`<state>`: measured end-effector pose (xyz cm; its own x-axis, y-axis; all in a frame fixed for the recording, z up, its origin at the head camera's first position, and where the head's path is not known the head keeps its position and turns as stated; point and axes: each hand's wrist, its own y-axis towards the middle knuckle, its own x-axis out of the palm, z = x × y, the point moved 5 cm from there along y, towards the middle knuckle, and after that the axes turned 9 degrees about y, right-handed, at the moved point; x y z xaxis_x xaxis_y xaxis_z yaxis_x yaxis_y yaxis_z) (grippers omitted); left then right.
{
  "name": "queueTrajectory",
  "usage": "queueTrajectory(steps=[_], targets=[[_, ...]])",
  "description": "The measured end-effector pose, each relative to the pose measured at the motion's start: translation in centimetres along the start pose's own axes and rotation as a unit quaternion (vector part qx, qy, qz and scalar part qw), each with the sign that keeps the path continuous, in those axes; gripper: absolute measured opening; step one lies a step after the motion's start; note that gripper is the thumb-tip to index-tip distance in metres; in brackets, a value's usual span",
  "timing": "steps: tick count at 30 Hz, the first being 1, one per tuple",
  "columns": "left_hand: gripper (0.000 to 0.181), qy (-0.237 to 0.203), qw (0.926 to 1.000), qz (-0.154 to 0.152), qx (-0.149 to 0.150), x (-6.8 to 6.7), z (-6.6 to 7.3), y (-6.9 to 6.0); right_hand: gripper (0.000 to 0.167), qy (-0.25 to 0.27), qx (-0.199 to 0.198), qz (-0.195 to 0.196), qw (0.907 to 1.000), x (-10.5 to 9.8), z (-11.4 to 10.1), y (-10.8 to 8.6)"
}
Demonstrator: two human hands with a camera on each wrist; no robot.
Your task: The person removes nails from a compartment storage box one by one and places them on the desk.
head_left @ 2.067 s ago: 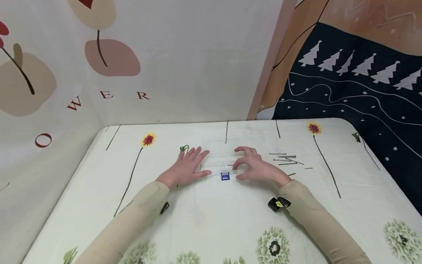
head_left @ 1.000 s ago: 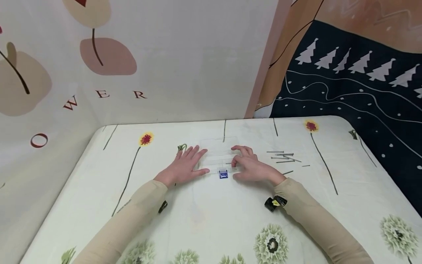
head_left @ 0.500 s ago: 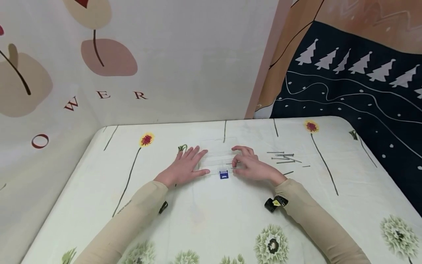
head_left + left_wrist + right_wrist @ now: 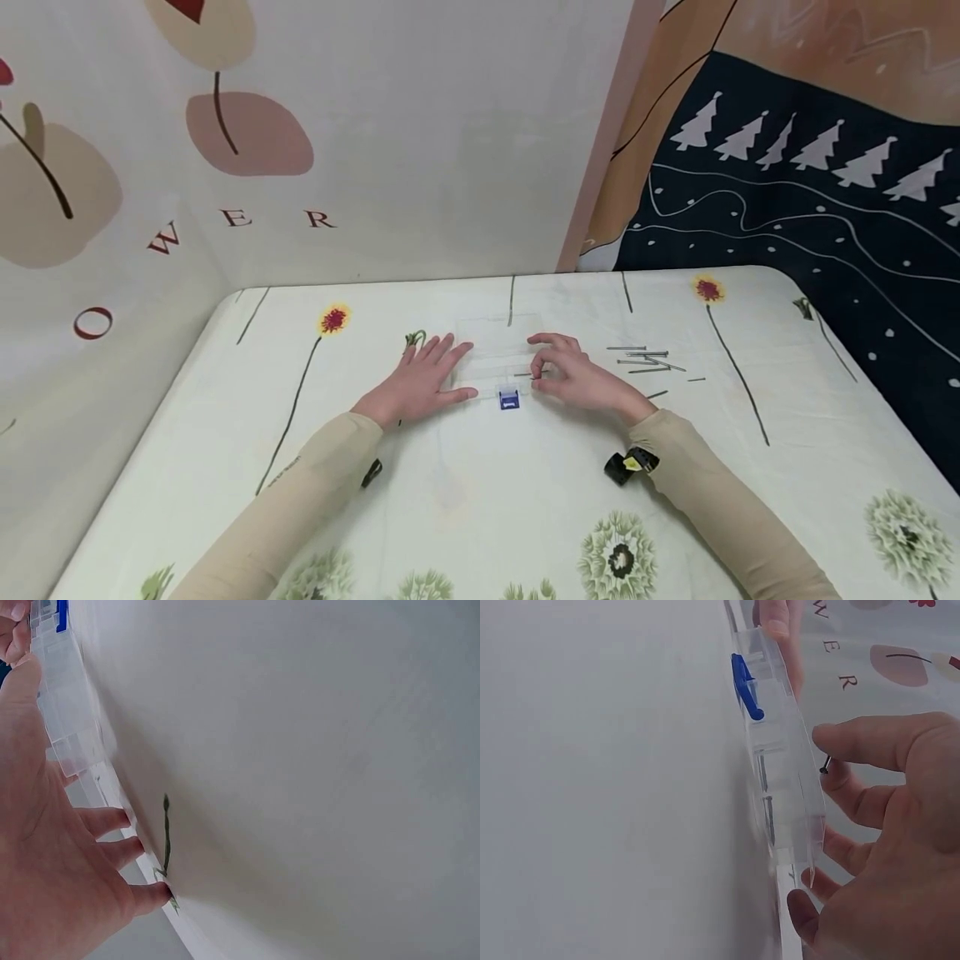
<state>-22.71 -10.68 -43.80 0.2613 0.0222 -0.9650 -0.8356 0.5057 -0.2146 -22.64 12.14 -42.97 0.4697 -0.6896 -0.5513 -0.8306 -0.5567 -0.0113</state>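
Observation:
A clear plastic box (image 4: 487, 372) with a blue latch (image 4: 509, 400) on its front edge lies on the table, its transparent lid (image 4: 495, 327) folded back. My left hand (image 4: 420, 385) lies with fingers spread at the box's left side, the thumb at its near edge. Over the right end of the box, my right hand (image 4: 588, 382) pinches a nail between thumb and index finger; the nail's head (image 4: 824, 769) shows below the fingertips in the right wrist view. Nails (image 4: 769, 814) inside the box show through its wall.
Several loose nails (image 4: 649, 360) lie on the table to the right of my right hand, with a short one (image 4: 697, 380) farther right. A flower-printed cloth (image 4: 450, 500) covers the table. Printed curtains (image 4: 427, 192) hang behind it.
My right thumb and index finger have come together and risen slightly, with the nail between them. My left hand and the box stay in place.

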Motion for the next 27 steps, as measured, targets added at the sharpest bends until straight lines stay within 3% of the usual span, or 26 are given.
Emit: queueTrajectory(steps=[15, 22, 27], targets=[[0.082, 0.002, 1.0, -0.002, -0.007, 0.2, -0.1, 0.2, 0.008, 0.04, -0.06, 0.049, 0.9962, -2.4, -0.4, -0.5], [0.082, 0.001, 1.0, 0.002, -0.003, 0.1, -0.1, 0.1, 0.004, 0.048, -0.035, 0.058, 0.9966, -3.6, 0.6, -1.6], [0.082, 0.0, 1.0, 0.005, -0.001, 0.1, -0.1, 0.1, 0.005, 0.045, -0.038, 0.051, 0.997, -4.2, 1.2, -2.6]])
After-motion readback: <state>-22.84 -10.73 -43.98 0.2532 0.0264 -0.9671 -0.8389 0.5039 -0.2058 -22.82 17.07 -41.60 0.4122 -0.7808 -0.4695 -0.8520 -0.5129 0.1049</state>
